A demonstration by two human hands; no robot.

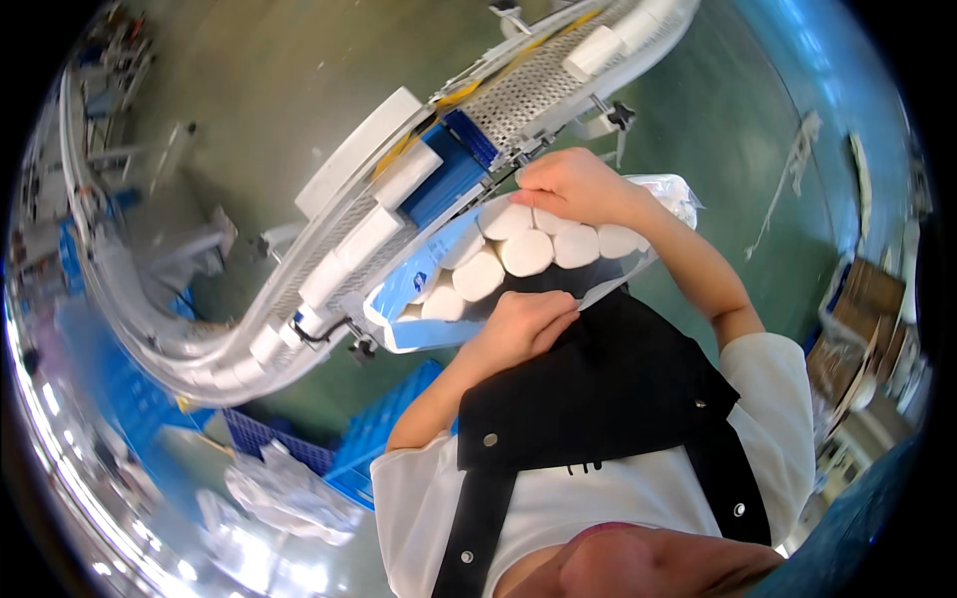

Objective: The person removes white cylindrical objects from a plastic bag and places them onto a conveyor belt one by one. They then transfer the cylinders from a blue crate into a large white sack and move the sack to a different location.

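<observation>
In front of my apron is a blue-and-white plastic bag (399, 289), its long opening facing up. Several white rolls (526, 253), probably paper, lie packed side by side inside it. My left hand (523, 324) is closed on the bag's near edge, fingers curled over the film. On the far edge, my right hand (578, 187) pinches the film, its fingertips by the tops of the rolls. The fingertips of both hands are partly hidden. The bag's far side lies close against the conveyor.
A curved conveyor (508, 105) with metal side rails runs from upper right to lower left, carrying white rolls (334, 279). A blue plate (439, 177) interrupts its belt. Blue crates (374, 439) and crumpled clear plastic (289, 488) sit lower left. Cardboard (867, 309) is stacked at right.
</observation>
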